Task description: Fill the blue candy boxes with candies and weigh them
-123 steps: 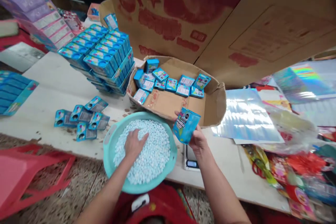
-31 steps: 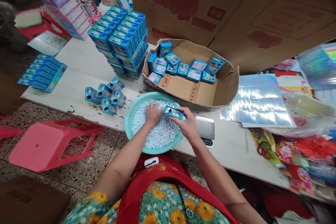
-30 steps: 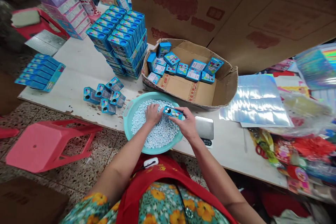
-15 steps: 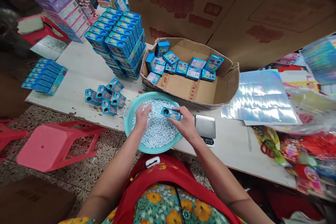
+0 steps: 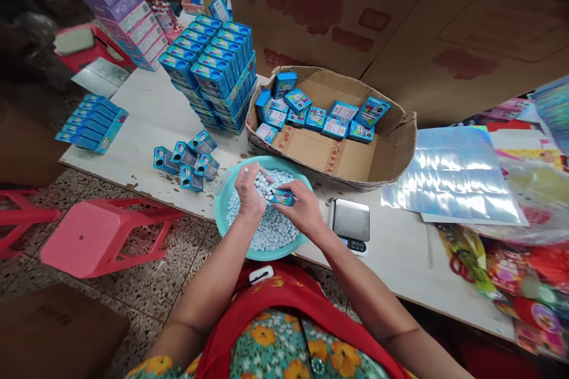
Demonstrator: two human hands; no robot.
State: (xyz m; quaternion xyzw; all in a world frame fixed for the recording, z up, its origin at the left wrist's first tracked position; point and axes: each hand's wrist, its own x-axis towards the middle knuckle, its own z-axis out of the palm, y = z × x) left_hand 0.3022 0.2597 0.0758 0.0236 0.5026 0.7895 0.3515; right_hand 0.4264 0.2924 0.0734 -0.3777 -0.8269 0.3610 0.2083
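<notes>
My right hand (image 5: 304,208) grips a small blue candy box (image 5: 283,197) between thumb and fingers, over the basin. Close against the box, my left hand (image 5: 251,192) is cupped palm up, its fingers curled round a heap of white candies (image 5: 265,185). Some of these sit right at the box's near end; whether any drop inside cannot be made out. Below both hands, a turquoise basin (image 5: 221,190) holds a mass of the same pale candies. To its left, several blue boxes (image 5: 191,179) with dark round openings stand on the table.
Behind the basin sits a cut-down cardboard carton (image 5: 386,154) with several blue boxes inside. A tall block of blue boxes (image 5: 222,71) rises at back left. A digital scale (image 5: 351,220) lies to the right, beyond it silvery sheets (image 5: 462,172). A pink stool (image 5: 80,240) stands at lower left.
My left hand has come up out of the candies with a handful and moved right to the box. My right hand has tilted the box towards it. The view has shifted slightly.
</notes>
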